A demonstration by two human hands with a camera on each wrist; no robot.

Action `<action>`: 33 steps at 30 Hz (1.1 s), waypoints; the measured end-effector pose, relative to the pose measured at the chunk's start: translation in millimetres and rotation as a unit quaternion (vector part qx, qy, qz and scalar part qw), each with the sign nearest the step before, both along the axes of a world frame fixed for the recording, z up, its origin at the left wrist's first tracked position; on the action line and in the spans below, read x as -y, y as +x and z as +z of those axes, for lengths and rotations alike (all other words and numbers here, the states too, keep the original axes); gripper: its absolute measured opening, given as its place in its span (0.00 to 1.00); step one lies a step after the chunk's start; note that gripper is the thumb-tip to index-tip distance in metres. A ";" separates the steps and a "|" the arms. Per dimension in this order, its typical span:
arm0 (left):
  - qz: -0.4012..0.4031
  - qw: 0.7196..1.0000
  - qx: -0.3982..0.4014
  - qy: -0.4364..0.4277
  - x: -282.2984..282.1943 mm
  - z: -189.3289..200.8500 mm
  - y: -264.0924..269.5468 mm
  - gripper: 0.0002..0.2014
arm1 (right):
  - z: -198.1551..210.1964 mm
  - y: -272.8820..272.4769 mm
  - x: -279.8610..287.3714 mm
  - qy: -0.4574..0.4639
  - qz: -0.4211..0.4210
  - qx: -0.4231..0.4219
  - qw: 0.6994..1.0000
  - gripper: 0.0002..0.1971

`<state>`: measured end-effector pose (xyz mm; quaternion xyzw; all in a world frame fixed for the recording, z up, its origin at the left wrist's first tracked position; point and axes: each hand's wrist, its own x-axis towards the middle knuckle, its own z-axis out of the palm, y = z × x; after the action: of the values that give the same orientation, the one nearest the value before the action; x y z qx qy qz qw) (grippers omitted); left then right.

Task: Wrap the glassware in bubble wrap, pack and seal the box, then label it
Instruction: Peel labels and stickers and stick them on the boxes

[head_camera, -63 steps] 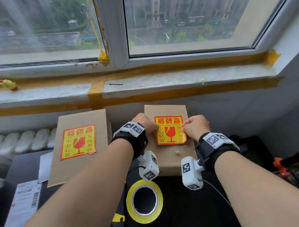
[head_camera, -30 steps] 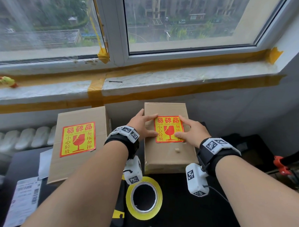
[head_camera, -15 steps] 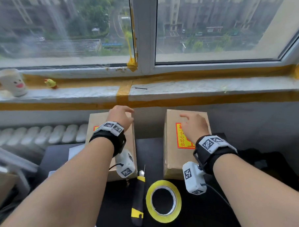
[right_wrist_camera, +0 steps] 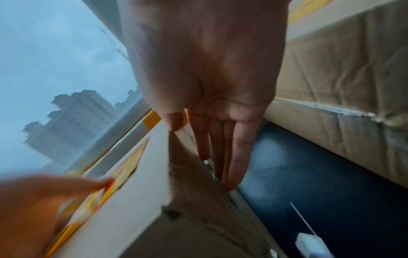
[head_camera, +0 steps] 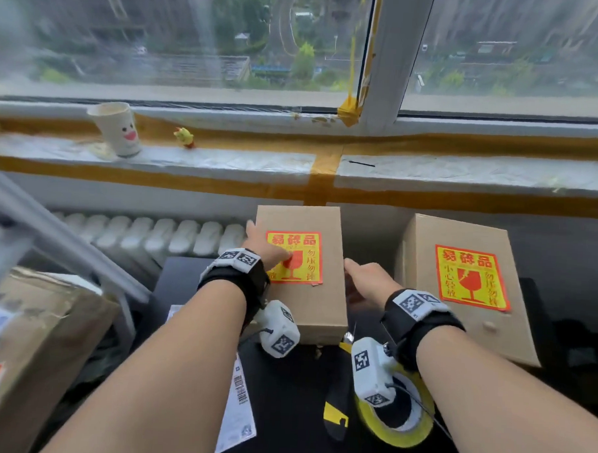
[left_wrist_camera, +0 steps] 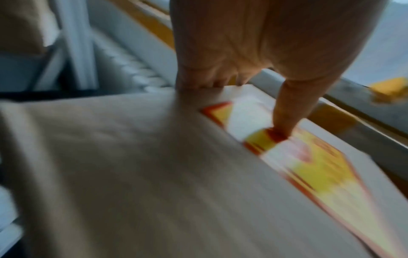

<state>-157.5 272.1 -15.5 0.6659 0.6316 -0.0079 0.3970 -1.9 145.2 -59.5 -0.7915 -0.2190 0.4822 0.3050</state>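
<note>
— Black table [head_camera: 300,397] below a taped windowsill [head_camera: 225,159], that's my view. Where's the box?

— I have the middle box [head_camera: 301,295] standing on the table close to the wall, flaps closed, so I cannot see what is in it. A red and yellow fragile label [head_camera: 294,257] is stuck on its top face.

— And the hands?

— My left hand [head_camera: 265,252] grips that box: fingers hooked over its left edge, thumb pressing down on the label. My right hand [head_camera: 363,284] lies flat against its right side, fingers [right_wrist_camera: 238,148] straight and together, thumb at the top edge.

— What's around it?

— Just right, apart from it, sits a second box [head_camera: 466,292], also closed, carrying its own sticker [head_camera: 470,278]. Nearer me, a yellow tape roll [head_camera: 398,429] lies flat, partly behind my right wrist camera, with a black and yellow knife [head_camera: 337,409] beside it. A printed slip [head_camera: 238,412] lies under my left forearm.

— Further out?

— A third carton [head_camera: 28,351] fills the lower left, blurred. On the sill stands a paper cup [head_camera: 115,129] with a drawn face, tilted; I cannot tell its contents. A small yellow toy [head_camera: 184,137] stands near it.
</note>
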 end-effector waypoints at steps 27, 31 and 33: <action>-0.071 0.995 0.024 -0.071 -21.1 23.0 -34.6 0.61 | 43.6 -20.6 -4.9 -0.034 -0.029 -0.013 0.999 0.51; -0.100 0.985 0.064 -0.127 -13.9 20.8 -26.5 0.47 | 48.4 -17.6 -9.1 -0.024 -0.035 -0.038 0.998 0.51; -0.094 0.987 0.080 -0.101 -13.8 23.9 -19.1 0.37 | 49.7 -14.2 -13.6 0.005 -0.058 -0.103 0.993 0.46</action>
<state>-176.6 285.9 8.4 0.6772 0.5284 -0.0560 0.5090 -16.1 158.8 -9.8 -0.7474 -0.1427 0.5417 0.3571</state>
